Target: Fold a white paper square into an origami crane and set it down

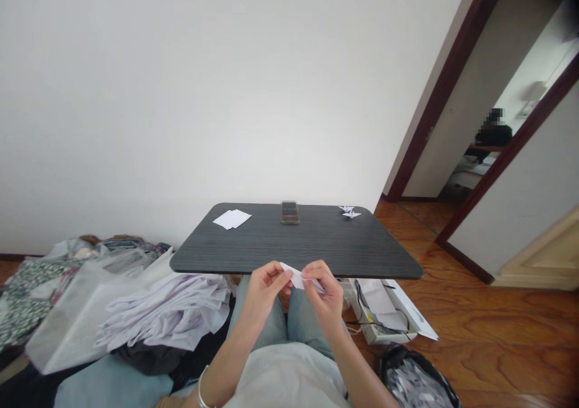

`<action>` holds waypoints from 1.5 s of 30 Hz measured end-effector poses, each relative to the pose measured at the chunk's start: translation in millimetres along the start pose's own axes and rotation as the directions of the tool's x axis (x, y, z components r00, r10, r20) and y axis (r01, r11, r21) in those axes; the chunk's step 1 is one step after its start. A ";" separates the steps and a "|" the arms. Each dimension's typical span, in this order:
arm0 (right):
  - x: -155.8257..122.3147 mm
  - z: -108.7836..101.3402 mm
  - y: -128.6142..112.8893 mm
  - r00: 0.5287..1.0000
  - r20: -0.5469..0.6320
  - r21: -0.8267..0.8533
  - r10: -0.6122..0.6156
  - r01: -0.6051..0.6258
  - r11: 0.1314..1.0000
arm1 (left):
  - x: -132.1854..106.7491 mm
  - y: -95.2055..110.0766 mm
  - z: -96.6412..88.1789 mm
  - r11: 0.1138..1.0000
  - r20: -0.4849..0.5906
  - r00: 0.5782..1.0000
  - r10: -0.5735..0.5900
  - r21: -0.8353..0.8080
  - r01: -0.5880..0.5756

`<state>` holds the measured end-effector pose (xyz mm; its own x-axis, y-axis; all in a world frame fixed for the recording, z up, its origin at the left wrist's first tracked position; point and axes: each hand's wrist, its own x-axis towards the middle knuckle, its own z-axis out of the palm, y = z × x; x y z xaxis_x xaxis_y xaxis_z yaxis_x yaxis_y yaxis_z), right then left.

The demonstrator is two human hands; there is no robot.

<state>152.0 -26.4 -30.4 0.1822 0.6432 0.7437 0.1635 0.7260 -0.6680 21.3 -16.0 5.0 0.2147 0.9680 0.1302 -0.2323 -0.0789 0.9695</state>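
You hold a small white piece of folded paper between both hands, in the air just in front of the near edge of the dark grey wood-grain table and above your knees in pale blue jeans. Your left hand pinches the paper's left end between thumb and fingertips. Your right hand pinches the right end the same way, with the fingers curled in close. The paper is narrow and already creased several times, so you seem to be midway through folding it, shaping a fine fold off the table.

Any further crease on a piece this small calls for a firm hold on one end while the other fingertips line up the edges. The tabletop just ahead offers a flat place to press against.

At the far side of the table lie flat white paper sheets, a small dark rectangular object and a finished white paper crane. A heap of crumpled white paper lies on the floor to your left, and a black bin is at your right. A silver bracelet circles your left wrist.
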 end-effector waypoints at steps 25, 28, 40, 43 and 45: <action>-4.3 -8.7 4.7 0.994 0.106 0.217 0.033 -0.055 0.975 | 0.7 14.8 -12.6 0.999 0.085 0.996 -0.025 -0.019 0.027; -5.0 -9.2 6.0 0.993 0.110 0.274 0.037 -0.066 0.960 | 0.3 15.1 -12.8 1.000 0.096 0.995 -0.021 -0.019 0.023; -1.1 -11.4 -0.2 0.985 0.128 0.188 0.115 -0.138 0.972 | 0.5 16.2 -15.7 0.991 0.052 0.998 0.027 0.133 -0.033; 1.3 -12.5 1.9 0.985 0.164 0.126 0.043 -0.065 0.990 | 0.6 16.5 -17.2 0.990 0.043 0.999 0.022 0.139 -0.028; 2.7 -13.6 3.3 0.980 0.201 0.110 0.015 -0.038 0.993 | 0.9 16.6 -17.9 0.991 0.046 0.999 0.010 0.132 -0.015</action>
<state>166.2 -25.6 -30.9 -0.0136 0.6896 0.7240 0.0489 0.7237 -0.6884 0.7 -12.1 17.4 0.2555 0.9553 0.1488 -0.1082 -0.1246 0.9863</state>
